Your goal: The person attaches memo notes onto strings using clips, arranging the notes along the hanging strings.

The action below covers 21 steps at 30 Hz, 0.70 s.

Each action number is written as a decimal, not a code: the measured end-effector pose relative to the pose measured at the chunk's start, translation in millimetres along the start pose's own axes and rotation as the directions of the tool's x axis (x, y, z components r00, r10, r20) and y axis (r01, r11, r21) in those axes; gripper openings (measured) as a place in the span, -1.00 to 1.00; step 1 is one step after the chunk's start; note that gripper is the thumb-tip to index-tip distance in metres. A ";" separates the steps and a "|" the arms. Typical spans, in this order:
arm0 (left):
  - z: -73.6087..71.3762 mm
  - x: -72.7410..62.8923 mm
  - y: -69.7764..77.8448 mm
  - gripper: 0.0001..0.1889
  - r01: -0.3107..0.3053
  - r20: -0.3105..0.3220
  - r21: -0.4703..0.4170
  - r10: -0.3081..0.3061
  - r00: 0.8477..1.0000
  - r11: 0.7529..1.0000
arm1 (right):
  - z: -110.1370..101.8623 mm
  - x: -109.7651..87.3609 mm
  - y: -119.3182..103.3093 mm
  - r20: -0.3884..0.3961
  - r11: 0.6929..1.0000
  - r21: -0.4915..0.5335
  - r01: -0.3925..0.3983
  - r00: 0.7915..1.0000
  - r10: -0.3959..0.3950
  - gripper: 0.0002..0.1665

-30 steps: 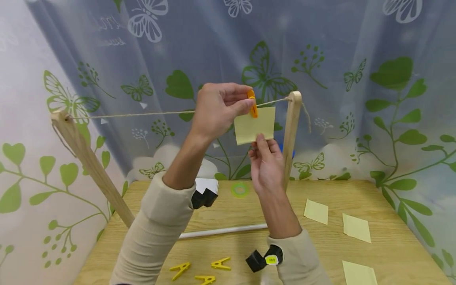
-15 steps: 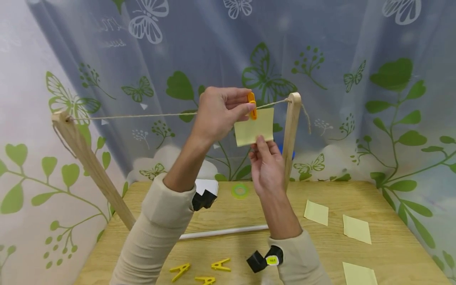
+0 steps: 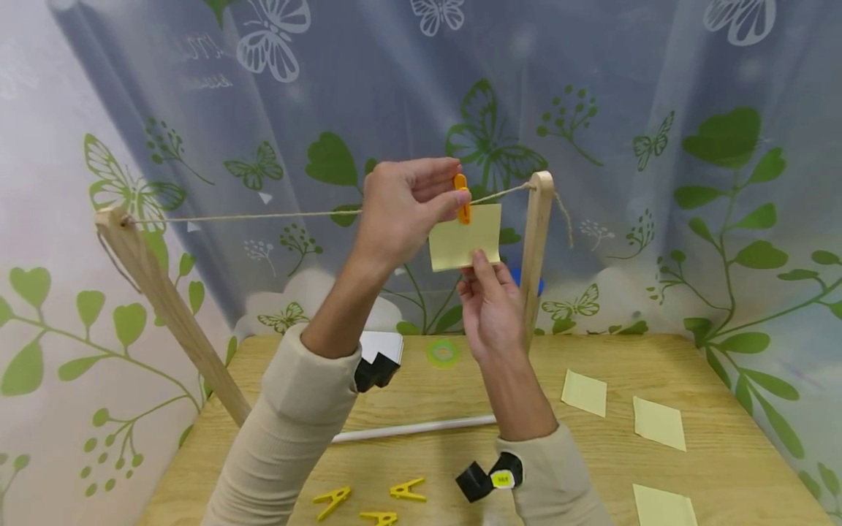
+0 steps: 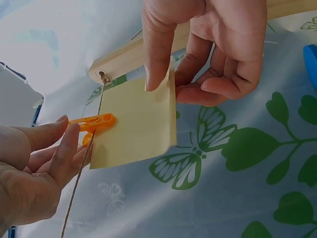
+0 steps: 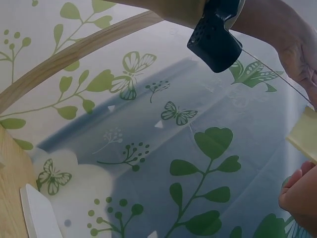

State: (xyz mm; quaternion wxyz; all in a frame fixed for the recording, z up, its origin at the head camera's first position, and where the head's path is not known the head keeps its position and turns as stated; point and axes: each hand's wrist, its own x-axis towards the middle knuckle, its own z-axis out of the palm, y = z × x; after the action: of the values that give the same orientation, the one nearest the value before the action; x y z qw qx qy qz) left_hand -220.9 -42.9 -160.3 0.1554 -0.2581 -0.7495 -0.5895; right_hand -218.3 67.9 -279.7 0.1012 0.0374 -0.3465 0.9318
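Note:
My left hand (image 3: 408, 208) pinches an orange clothespin (image 3: 463, 199) between thumb and fingers. The clothespin sits over the string (image 3: 263, 215) and the upper edge of a yellow sticky note (image 3: 465, 237). In the left wrist view the clothespin (image 4: 99, 122) lies across both string and note (image 4: 133, 119). My right hand (image 3: 493, 307) pinches the note's lower edge, thumb in front and fingers behind. At the edge of the right wrist view, part of the note (image 5: 304, 131) shows.
Wooden posts (image 3: 538, 248) bear the string at both ends. On the table (image 3: 421, 394) are yellow clothespins (image 3: 408, 489), loose sticky notes (image 3: 584, 393), a white rod (image 3: 414, 428), a green tape ring (image 3: 443, 353) and a white pad (image 3: 383, 345). A patterned curtain (image 3: 408, 88) hangs behind.
Both hands, with the note and the orange clothespin, have shifted slightly left and down. Both grips look the same as before.

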 end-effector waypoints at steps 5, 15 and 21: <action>-3.4 -3.0 -1.3 -0.56 -0.028 -0.016 0.002 0.028 0.999 1.000 | -2.6 -0.6 -1.3 0.030 1.000 -0.010 -0.013 0.999 0.013 -0.92; -19.2 -31.2 -12.1 -0.61 -0.229 -0.132 0.058 0.235 0.963 0.972 | -20.1 -6.7 -3.7 0.113 0.970 -0.187 -0.157 0.977 0.180 -0.76; -26.1 -75.5 -31.8 -0.67 -0.263 -0.185 -0.032 0.252 0.950 0.964 | -51.7 -21.6 -18.4 0.179 0.799 -0.581 -0.153 0.934 0.310 -0.46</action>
State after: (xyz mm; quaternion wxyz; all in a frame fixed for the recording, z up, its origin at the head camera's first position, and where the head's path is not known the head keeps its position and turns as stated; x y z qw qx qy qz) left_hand -179.1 -88.8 -219.7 0.2907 -0.3036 -0.6755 -0.6059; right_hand -193.2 111.8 -310.1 -0.0554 0.0875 -0.6156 0.7812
